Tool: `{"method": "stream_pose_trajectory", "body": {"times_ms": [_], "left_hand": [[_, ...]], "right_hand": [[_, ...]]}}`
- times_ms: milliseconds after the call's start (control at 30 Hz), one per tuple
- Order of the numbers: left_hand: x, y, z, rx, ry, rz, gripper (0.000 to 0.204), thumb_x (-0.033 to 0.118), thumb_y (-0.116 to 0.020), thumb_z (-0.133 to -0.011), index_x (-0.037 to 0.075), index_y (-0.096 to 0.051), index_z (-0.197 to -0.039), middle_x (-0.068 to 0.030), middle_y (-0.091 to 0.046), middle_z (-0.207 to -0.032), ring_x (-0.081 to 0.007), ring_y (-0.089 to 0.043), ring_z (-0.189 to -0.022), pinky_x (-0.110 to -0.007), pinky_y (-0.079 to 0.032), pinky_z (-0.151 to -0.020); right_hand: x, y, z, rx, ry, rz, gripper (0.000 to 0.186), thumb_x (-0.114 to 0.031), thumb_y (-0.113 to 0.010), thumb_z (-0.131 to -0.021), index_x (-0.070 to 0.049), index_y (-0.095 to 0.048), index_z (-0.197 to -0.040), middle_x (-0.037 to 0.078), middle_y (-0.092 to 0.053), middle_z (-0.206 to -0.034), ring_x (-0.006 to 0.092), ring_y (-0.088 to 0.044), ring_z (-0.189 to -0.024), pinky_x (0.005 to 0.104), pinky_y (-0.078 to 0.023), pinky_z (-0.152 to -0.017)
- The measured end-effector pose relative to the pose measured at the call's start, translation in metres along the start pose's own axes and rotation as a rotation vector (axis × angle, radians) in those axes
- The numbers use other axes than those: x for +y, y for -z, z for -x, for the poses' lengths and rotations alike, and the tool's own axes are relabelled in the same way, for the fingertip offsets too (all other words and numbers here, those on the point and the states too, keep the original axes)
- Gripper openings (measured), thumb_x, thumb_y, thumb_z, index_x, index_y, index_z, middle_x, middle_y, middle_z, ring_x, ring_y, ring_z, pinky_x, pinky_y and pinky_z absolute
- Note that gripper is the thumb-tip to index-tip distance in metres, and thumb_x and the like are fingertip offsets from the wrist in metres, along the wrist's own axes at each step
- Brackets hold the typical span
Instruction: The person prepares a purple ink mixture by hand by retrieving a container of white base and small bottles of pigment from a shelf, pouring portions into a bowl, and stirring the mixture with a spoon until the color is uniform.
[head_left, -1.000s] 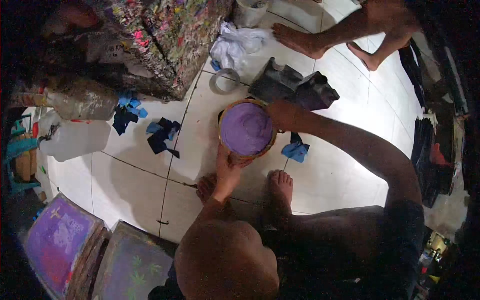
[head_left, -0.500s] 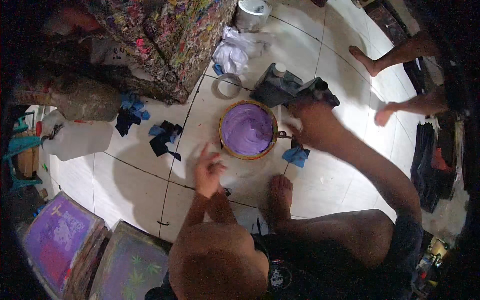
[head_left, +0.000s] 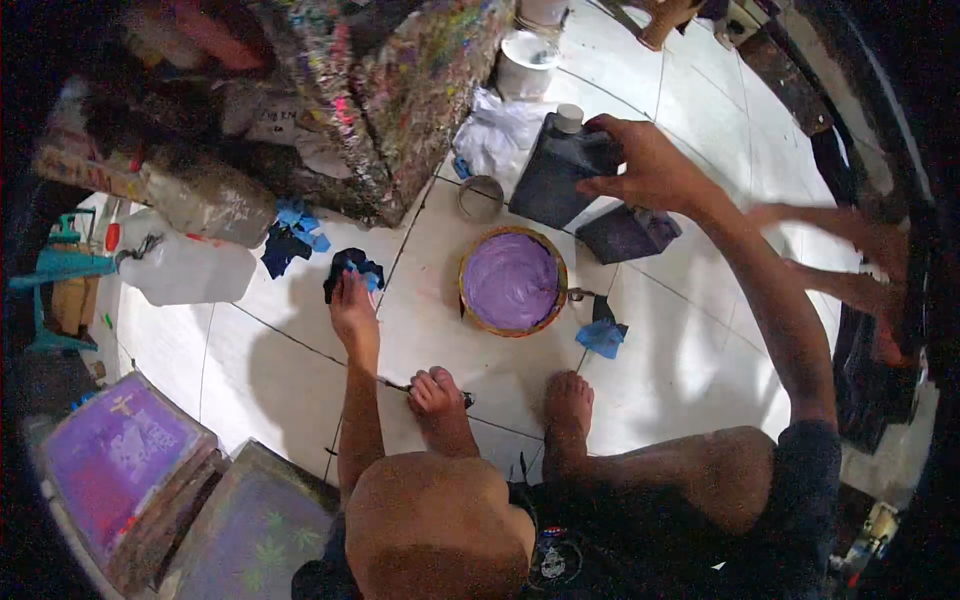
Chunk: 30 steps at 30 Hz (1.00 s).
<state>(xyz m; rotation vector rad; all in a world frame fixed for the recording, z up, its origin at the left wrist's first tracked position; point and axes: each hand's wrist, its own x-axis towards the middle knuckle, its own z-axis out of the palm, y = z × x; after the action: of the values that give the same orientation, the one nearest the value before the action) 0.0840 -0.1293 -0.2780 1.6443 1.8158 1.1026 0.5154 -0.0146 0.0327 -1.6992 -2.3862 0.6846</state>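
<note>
My right hand (head_left: 650,170) is closed round the upper side of a black jerrycan (head_left: 560,178) with a pale cap. Beside it, a second dark container (head_left: 628,234) sits on the floor. My left hand (head_left: 352,305) is closed on a crumpled blue-and-black rag (head_left: 345,268); the fingertips are partly hidden against it. Between my hands stands a round tub (head_left: 466,302) holding thick purple paint (head_left: 508,280). A small dark handle (head_left: 580,295) sticks out at its right rim. Behind the tub is a ring of tape (head_left: 480,200).
More blue-and-black rags (head_left: 290,240) lie farther left, and another rag (head_left: 602,338) beside my right foot. A whitish jug (head_left: 185,265) stands at the left. A paint-crusted block (head_left: 400,90) rises at the back. Printing screens (head_left: 125,465) lean at lower left. Another person's blurred limbs (head_left: 850,255) show at the right.
My right hand has gone from beside the tub's handle to the black jerrycan, which has shifted. My left hand has moved left from near the tub onto the rag. The view has shifted slightly.
</note>
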Motion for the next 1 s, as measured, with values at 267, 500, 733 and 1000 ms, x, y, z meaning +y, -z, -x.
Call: {"method": "stream_pose_trajectory", "body": {"times_ms": [267,500,733,1000], "left_hand": [[0.046,0.014,-0.015,0.030,-0.218,-0.497,0.012,0.014,-0.061,-0.083,0.003,-0.067,-0.081,-0.0130,-0.062,-0.075,-0.0318,-0.060,-0.079,-0.041,-0.048,-0.073],[0.013,0.015,0.017,0.194,-0.181,-0.314,0.010,0.013,-0.061,-0.081,0.004,-0.062,-0.078,-0.0172,-0.061,-0.081,-0.0381,-0.057,-0.082,-0.048,-0.044,-0.077],[0.025,0.045,0.016,-0.231,0.019,-0.429,0.025,0.006,-0.054,-0.077,-0.001,-0.062,-0.100,-0.0156,-0.064,-0.093,-0.0330,-0.057,-0.098,-0.040,-0.043,-0.090],[0.169,0.155,-0.086,0.147,-0.225,0.294,0.066,0.023,-0.079,-0.068,-0.002,-0.052,-0.122,-0.0211,-0.058,-0.112,-0.0358,-0.055,-0.105,-0.043,-0.041,-0.095]], "right_hand": [[-0.116,0.063,0.008,-0.049,0.288,-0.186,0.066,-0.022,-0.086,-0.062,0.003,-0.057,-0.115,0.014,-0.065,-0.103,0.0211,-0.061,-0.098,0.0348,-0.047,-0.090],[-0.218,0.065,-0.020,-0.158,0.593,-0.082,0.064,-0.028,-0.083,-0.066,0.003,-0.057,-0.115,0.019,-0.066,-0.101,0.0267,-0.064,-0.095,0.0373,-0.050,-0.086],[-0.303,0.047,-0.055,-0.068,0.646,0.092,0.064,-0.024,-0.081,-0.067,0.004,-0.054,-0.118,0.024,-0.062,-0.105,0.0387,-0.060,-0.100,0.0410,-0.046,-0.089],[-0.353,0.097,-0.075,0.150,0.722,0.486,0.064,-0.010,-0.073,-0.064,-0.001,-0.048,-0.122,0.023,-0.058,-0.111,0.0400,-0.058,-0.101,0.0448,-0.050,-0.084]]}}
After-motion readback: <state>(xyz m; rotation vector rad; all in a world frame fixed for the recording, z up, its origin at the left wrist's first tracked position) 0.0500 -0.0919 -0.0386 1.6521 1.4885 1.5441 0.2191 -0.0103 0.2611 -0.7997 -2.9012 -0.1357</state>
